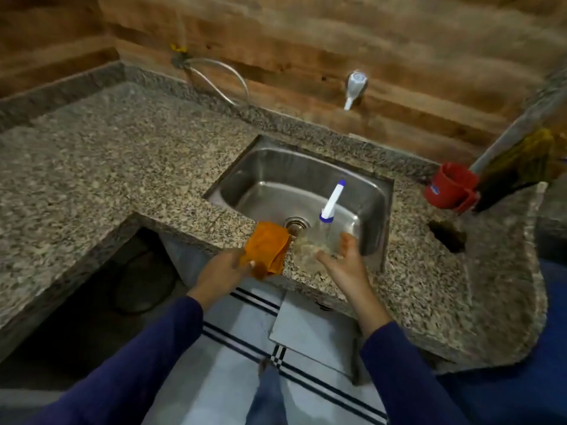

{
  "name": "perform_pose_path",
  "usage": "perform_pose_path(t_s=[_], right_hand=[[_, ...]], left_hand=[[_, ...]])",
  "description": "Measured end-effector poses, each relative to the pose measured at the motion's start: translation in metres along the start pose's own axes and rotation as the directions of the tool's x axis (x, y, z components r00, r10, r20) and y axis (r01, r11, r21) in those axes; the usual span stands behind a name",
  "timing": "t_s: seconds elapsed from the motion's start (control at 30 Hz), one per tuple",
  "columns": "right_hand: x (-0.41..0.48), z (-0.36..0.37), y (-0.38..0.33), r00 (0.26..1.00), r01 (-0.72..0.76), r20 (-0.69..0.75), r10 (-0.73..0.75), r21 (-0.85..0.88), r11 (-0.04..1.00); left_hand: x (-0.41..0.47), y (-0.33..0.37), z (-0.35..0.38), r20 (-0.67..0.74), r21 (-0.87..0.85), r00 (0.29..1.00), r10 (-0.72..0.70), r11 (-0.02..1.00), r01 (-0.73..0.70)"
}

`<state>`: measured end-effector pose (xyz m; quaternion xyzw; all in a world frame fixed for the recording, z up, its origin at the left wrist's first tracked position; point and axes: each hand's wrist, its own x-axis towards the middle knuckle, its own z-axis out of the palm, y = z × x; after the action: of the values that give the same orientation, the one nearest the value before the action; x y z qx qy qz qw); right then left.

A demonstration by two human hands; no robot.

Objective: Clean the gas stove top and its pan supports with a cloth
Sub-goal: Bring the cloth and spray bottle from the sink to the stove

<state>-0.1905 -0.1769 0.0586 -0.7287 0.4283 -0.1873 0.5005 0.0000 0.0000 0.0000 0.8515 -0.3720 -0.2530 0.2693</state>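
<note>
Orange cloth (269,250) in left hand (219,273), right hand (343,260) open, over sink (233,176)

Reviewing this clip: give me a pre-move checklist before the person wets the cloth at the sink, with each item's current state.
1. Orange cloth gripped by left hand: ok.
2. Right hand free to work the tap: ok, open and empty.
3. White tap with blue tip over the stainless steel sink: ok.
4. Water running: cannot tell.
5. Sink drain unblocked: ok; the cloth's edge hangs beside it.
6. Gas stove in view: not ok.
</note>
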Motion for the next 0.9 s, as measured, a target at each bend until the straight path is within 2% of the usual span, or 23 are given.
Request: perform_pose_path(t_s=[0.07,0.17,0.23,0.3,0.37,0.4,0.47,0.53,0.6,0.67,0.77,0.9], right_hand=[[0.029,0.008,-0.005,0.997,0.043,-0.063,-0.039,0.064,0.997],[0.061,0.025,-0.010,0.982,0.123,-0.162,-0.093,0.191,0.974],[0.072,0.032,-0.011,0.967,0.189,-0.221,-0.131,0.268,0.945],[0.088,0.041,-0.011,0.950,0.249,-0.251,-0.185,0.255,0.934],[0.103,0.049,-0.014,0.946,0.266,-0.244,-0.213,0.208,0.941],[0.109,0.054,-0.017,0.948,0.273,-0.223,-0.228,0.199,0.941],[0.122,0.070,-0.030,0.952,0.295,-0.138,-0.273,0.175,0.939],[0.135,0.092,-0.049,0.945,0.326,-0.049,-0.323,0.184,0.927],[0.143,0.118,-0.072,0.928,0.366,0.006,-0.373,0.181,0.913],[0.144,0.159,-0.099,0.907,0.397,0.075,-0.415,0.179,0.900],[0.135,0.230,-0.141,0.881,0.394,0.176,-0.440,0.243,0.887],[0.105,0.334,-0.195,0.786,0.472,0.298,-0.541,0.277,0.837]], left_hand=[[0.026,0.003,0.002,-0.079,-0.043,0.993,-0.093,0.995,0.090],[0.060,0.009,0.003,-0.157,0.114,0.962,-0.225,0.963,0.244],[0.077,0.008,0.006,-0.139,0.192,0.953,-0.269,0.937,0.292],[0.092,0.005,0.009,-0.067,0.227,0.951,-0.302,0.924,0.309],[0.099,0.003,0.011,0.011,0.100,0.946,-0.324,0.942,0.322],[0.099,0.003,0.009,0.056,-0.036,0.946,-0.321,0.946,0.323],[0.097,0.000,-0.004,0.146,-0.341,0.944,-0.298,0.880,0.330],[0.087,-0.010,-0.025,0.155,-0.514,0.960,-0.234,0.811,0.281],[0.073,-0.025,-0.049,0.105,-0.600,0.968,-0.230,0.761,0.246],[0.054,-0.052,-0.082,0.000,-0.655,0.949,-0.316,0.717,0.239],[0.020,-0.097,-0.136,-0.153,-0.771,0.871,-0.467,0.608,0.190],[-0.027,-0.162,-0.199,-0.231,-0.900,0.734,-0.639,0.427,0.089]])
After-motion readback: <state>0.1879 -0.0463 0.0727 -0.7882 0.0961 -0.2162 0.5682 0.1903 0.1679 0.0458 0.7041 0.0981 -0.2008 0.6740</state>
